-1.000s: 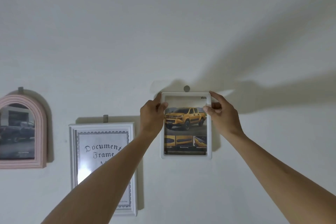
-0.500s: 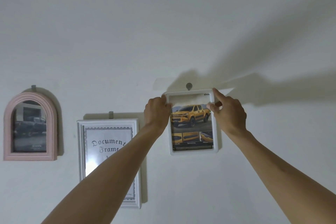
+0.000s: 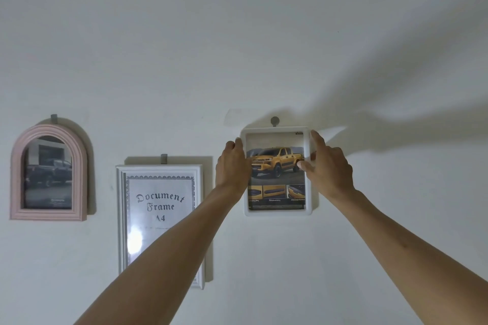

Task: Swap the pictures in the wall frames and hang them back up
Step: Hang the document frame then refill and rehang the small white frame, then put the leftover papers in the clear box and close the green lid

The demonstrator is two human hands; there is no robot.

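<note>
Straightening now: the white frame [image 3: 276,171] that was tilting a moment ago is sitting level under its wall hook [image 3: 275,121]. Our left hand [image 3: 232,163] is gripping its left edge, our right hand [image 3: 327,166] is pinching the right edge, thumb on the yellow truck picture [image 3: 276,163]. We are seeing the pink arched frame [image 3: 48,173] and document frame [image 3: 161,221] hanging leftward.

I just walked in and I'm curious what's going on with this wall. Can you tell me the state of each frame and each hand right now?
White rounded-corner frame with yellow pickup picture: against the wall just under a round grey hook, held at both sides.
Left hand: grips the frame's left edge.
Right hand: grips its right edge.
Pink arched frame with dark car picture: hanging.
White document frame: hanging.
</note>
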